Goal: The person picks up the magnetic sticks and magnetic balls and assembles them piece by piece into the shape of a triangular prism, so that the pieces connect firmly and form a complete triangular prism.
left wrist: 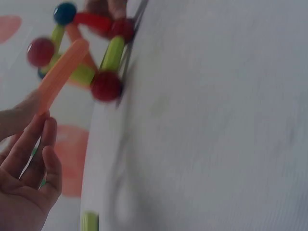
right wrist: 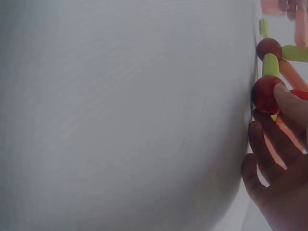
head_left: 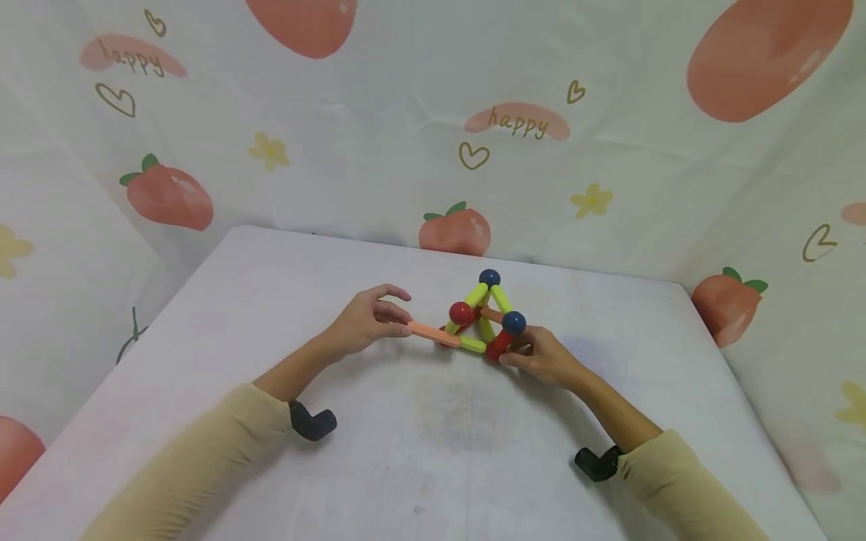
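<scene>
A frame of coloured sticks and balls, a magnetic building toy (head_left: pixel 501 300), stands on the table. It has yellow-green, red and orange sticks joined by red and blue balls. My left hand (head_left: pixel 368 319) pinches one end of an orange stick (head_left: pixel 433 333) between thumb and fingers; its other end points at the frame and overlaps it in the head view. At the frame's near right corner, my right hand (head_left: pixel 544 357) grips a red ball (right wrist: pixel 265 95), thumb on top and fingers behind it. Another red ball (left wrist: pixel 107 86) sits low at the neighbouring corner.
A loose yellow-green stick (left wrist: pixel 90 221) lies on the table in the left wrist view. The white tabletop (head_left: pixel 379 466) reaches back to a hanging cloth (head_left: pixel 365 150) printed with fruit and flowers. Black camera mounts (head_left: pixel 314 422) stick out at both wrists.
</scene>
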